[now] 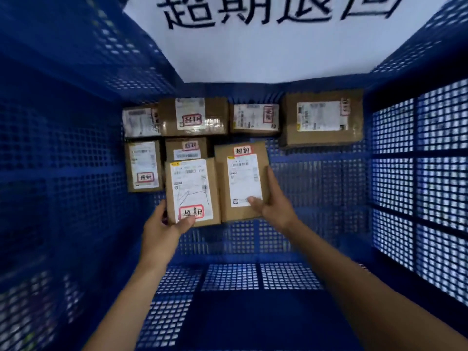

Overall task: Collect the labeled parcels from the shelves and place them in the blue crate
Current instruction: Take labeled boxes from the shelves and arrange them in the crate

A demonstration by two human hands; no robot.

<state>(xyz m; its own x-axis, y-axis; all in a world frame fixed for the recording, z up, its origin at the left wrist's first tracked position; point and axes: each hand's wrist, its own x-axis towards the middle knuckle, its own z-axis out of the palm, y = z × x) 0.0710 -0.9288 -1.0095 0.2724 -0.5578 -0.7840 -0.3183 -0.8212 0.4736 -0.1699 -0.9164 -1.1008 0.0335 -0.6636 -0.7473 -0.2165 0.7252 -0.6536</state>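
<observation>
I'm looking down into the blue crate (316, 178), mesh walls all round. My left hand (162, 224) is gripping one parcel (200, 183), my right hand (273, 206) another (222, 188); six more boxes are lying beyond, a white sign (273, 46) farthest.
</observation>
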